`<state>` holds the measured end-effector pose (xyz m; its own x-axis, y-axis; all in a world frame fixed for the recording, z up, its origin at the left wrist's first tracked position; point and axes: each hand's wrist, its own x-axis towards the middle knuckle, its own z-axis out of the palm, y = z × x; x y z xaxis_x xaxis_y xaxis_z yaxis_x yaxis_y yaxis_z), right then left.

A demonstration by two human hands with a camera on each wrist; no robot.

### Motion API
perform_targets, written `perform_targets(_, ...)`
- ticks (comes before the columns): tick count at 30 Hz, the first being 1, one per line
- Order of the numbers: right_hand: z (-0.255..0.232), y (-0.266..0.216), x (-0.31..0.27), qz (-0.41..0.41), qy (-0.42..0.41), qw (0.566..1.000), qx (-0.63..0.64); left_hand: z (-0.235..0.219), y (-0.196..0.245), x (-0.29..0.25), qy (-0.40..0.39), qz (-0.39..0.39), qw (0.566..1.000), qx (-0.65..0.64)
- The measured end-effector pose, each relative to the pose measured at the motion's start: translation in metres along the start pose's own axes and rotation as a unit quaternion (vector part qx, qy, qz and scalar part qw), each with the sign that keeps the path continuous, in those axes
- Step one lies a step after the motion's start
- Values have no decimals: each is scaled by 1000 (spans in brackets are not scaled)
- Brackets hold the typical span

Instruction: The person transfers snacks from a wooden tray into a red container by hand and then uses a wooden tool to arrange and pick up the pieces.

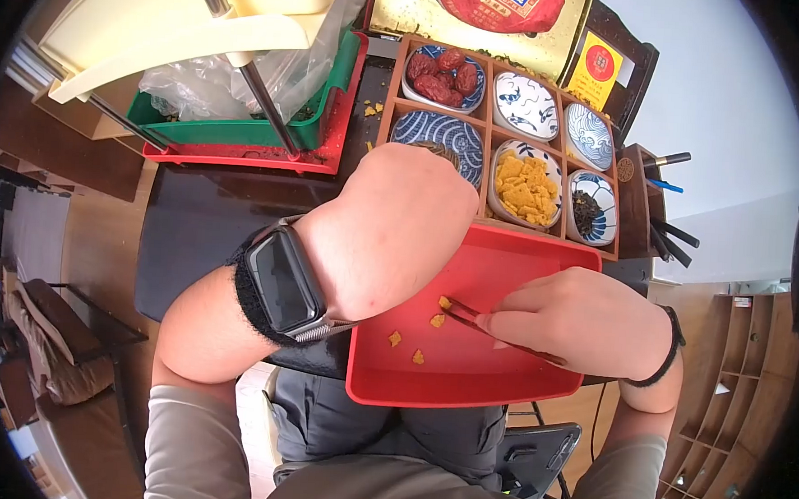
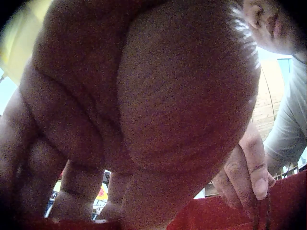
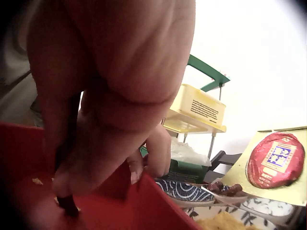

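Note:
My right hand (image 1: 563, 321) pinches dark tea tongs (image 1: 462, 310) over the red tray (image 1: 464, 388). Their tips are at a yellow flake (image 1: 445, 302), and a few more flakes (image 1: 395, 339) lie on the tray floor. My left hand (image 1: 401, 222) is at the tray's far left corner, thumb on the inner side of the rim and fingers beyond it; the head view hides those fingers under its back. Just past it sits a blue wave-patterned dish (image 1: 442, 136), partly covered by that hand. Yellow flakes fill a leaf-patterned dish (image 1: 525, 188) beside it.
A wooden compartment box (image 1: 488, 114) holds the dishes, including red dates (image 1: 445, 76) and dark tea leaves (image 1: 586, 210). Left stands a green bin (image 1: 234, 132) with plastic bags under a cream shelf (image 1: 185, 30). A pen holder (image 1: 633, 194) is at right.

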<state>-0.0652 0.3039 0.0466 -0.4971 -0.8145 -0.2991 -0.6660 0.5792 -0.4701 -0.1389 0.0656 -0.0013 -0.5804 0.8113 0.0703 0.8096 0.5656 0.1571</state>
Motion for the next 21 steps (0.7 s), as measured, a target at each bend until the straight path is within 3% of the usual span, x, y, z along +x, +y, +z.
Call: perform_targets(21, 5, 2, -6, -62, 100, 993, -17, 2, -1, -1, 5, 8, 1000, 7)
